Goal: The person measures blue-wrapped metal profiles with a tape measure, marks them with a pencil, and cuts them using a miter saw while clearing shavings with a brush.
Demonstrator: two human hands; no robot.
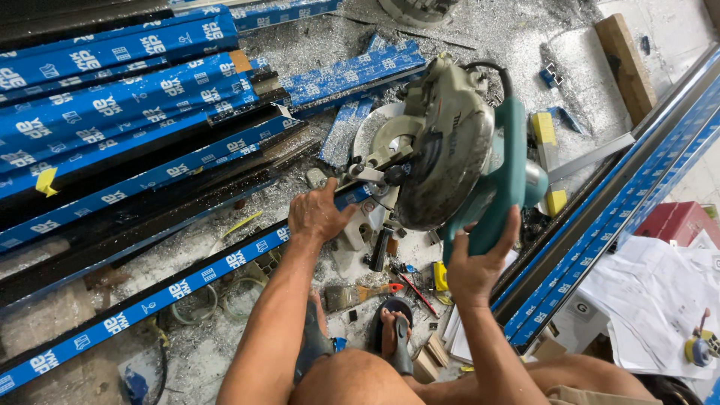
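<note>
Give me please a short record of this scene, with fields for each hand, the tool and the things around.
left hand: presses on a long bar wrapped in blue film, beside the saw
right hand: grips the teal handle of the saw
saw: round-blade chop saw, grey guard, teal body
other bars: several more, stacked at upper left
floor: covered in metal shavings
small things: a paintbrush near the feet
papers: lower right
</note>
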